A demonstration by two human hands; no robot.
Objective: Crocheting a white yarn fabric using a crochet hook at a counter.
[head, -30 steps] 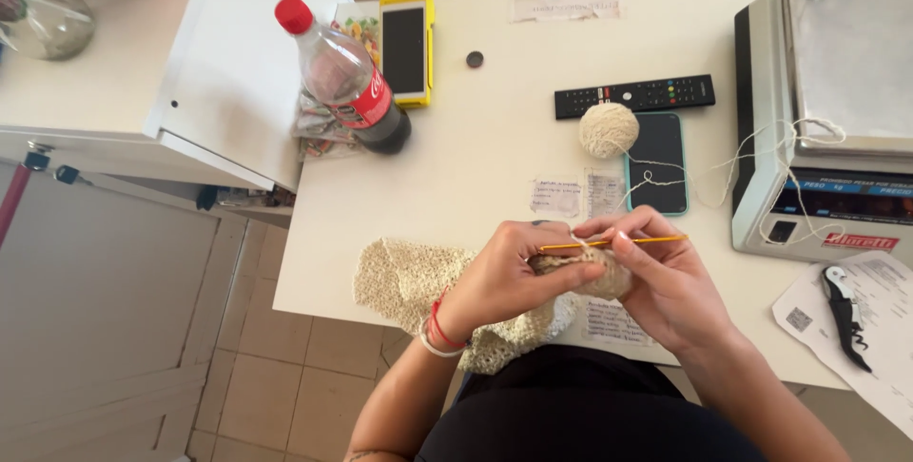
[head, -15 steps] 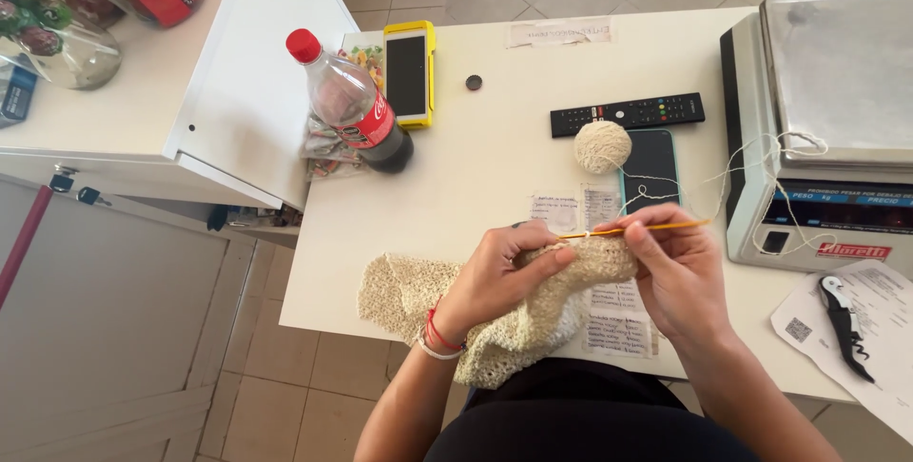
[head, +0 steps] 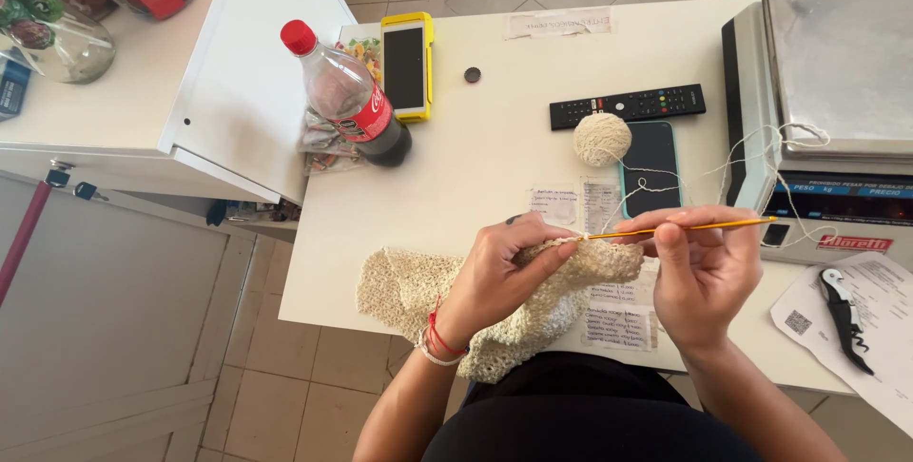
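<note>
— She's crocheting, then? What's in her hands?

— The left hand (head: pixel 495 272) is curled shut on the top edge of the cream piece (head: pixel 447 300), thumb and fingers pinching it right where the stitches are being made. The right hand (head: pixel 704 277) is closed round a yellow hook (head: pixel 680 229), which lies nearly level with its tip at the pinched edge.

— Anything different from a second ago?

— Yes. A second ago both hands were bunched close, the hook short between them. Now the right hand sits further out, so more of the hook shows. The piece also hangs lower over the table (head: pixel 495 158) edge, towards her lap. I'd guess a stitch has just been drawn through, though I can't see the loop itself.

— And the yarn?

— It runs from the work up to a small ball (head: pixel 602 139) beside a dark phone (head: pixel 651 167), with slack looped over the scale (head: pixel 837 72) on the right.

— Other clutter?

— A remote (head: pixel 628 105) above the ball, a bottle (head: pixel 347 96), a yellow phone (head: pixel 407 65), some paper slips under her hands.
</note>
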